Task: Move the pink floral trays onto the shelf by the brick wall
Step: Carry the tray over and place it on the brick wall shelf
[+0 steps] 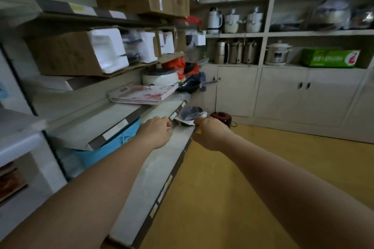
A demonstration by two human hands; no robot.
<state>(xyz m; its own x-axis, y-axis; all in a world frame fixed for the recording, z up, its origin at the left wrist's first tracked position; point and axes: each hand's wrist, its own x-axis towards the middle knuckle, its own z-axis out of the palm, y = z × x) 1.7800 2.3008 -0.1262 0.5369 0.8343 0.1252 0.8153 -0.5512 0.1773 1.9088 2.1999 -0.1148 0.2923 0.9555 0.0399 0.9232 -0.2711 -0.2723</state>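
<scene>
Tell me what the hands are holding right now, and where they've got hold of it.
It cannot be told: both the left hand and right hand are curled with fingers hidden. The pink floral trays lie untouched on the shelf.

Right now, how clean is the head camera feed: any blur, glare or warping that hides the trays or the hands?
Head view: dim, flat light with no glare; motion blur smears the far-left shelving; wide-angle warping bows the shelf lines. The pink floral trays read soft but recognisable; the left hand and right hand are fairly sharp, though their fingers are turned away.
</scene>
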